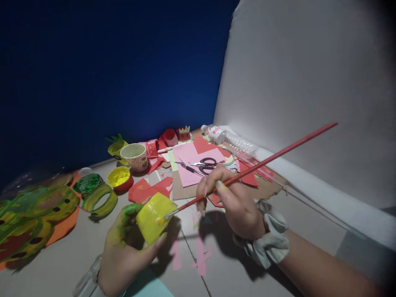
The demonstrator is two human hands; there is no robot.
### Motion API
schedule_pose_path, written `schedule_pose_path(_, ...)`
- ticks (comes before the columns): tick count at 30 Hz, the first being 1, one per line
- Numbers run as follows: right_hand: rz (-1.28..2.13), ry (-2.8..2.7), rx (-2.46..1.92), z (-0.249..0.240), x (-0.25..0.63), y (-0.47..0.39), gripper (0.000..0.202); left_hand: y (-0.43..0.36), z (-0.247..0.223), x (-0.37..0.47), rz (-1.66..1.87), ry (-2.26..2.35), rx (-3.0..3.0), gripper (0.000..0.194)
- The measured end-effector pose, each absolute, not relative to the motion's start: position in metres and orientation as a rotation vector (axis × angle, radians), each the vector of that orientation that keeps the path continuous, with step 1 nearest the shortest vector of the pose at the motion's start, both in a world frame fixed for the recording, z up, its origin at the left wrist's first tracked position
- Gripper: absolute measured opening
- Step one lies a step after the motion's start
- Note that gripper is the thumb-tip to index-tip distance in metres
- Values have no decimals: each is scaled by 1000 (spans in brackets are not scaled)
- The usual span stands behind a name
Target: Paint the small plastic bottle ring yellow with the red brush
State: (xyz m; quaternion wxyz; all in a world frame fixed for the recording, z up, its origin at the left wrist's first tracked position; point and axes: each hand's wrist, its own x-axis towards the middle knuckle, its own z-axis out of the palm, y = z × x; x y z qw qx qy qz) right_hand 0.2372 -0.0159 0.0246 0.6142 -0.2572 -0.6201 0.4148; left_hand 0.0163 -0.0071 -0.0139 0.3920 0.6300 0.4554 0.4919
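Note:
A small yellow-painted piece [151, 225] sits between the thumb and fingers of my left hand [123, 247], whose fingers are smeared green. My right hand [236, 202] is closed round a long red paintbrush [262, 161], which slants up to the right. The bristle tip touches the yellow surface near its right side. A tub of yellow paint [119, 177] and a tub of green paint [88, 183] stand to the upper left of my left hand, with a green-and-yellow ring [100, 201] in front of them.
Scissors [206, 165] and a craft knife [188, 168] lie on pink paper [185, 179]. Behind are a patterned cup [136, 157], a red crown [184, 134] and a plastic bottle [232, 140]. Painted green-yellow pieces [58, 202] lie at the left. A blue wall rises behind, a white one at the right.

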Motion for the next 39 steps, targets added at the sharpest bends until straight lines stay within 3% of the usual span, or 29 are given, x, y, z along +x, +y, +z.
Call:
schedule_pose_path(6, 726, -1455, -755, 24, 249, -11, 16, -7, -15, 13, 1265, 1128, 1593, 44)
schedule_pose_path(13, 968, -1411, -550, 31, 239, -22, 16, -8, -11, 22, 1266, 1097, 1546, 46)
schedule_pose_path(21, 721, -1462, -744, 27, 246, -14, 16, -11, -14, 17, 1286, 1134, 1491, 47)
schedule_pose_path(27, 874, -1465, -589, 32, 244, -21, 17, -10, -10, 21, 1271, 1115, 1505, 48)
schedule_pose_path(35, 566, -1689, -751, 31, 250, -20, 17, -10, -11, 18, 1279, 1112, 1480, 50)
schedule_pose_path(39, 670, -1515, -667, 35, 248, -22, 17, -15, -7, 25, 1292, 1140, 1370, 48)
